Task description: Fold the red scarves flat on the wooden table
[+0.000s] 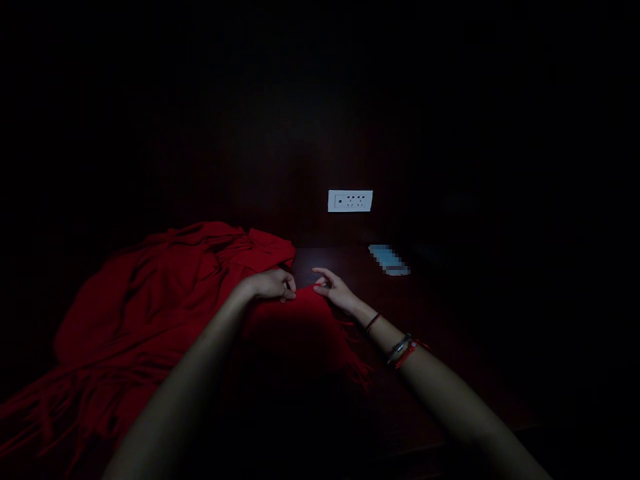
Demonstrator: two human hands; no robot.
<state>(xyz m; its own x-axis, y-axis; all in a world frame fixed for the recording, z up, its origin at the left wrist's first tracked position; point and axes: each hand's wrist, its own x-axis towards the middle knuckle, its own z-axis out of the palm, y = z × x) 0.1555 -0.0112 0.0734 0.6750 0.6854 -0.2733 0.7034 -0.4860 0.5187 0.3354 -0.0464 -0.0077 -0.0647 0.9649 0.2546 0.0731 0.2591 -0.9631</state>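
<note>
Nearest, two bare forearms [187,373] are seen. The upper edge of a red fringed fabric cloth [160,300] is pinched by the left grip [273,285], fingers curled, and by the right grip [337,292], forefinger raised. Its bulk is heaped left of both grips on the dark reddish counter [425,313]. Beyond the right grip, rightward: a pale-blue flat rectangular object [389,259], pixelated. Farther beyond: a white rectangular socket plate [350,201].

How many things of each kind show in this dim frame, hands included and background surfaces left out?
Bare hands: 2, left hand and right hand
Red fringed cloth: 1, seemingly one piece
Wrist bands: 3, thin dark band, silver-coloured bangle, thin red bracelet
White rectangular wall socket plate: 1
Pixelated pale-blue rectangular item: 1
Total: 8
</note>
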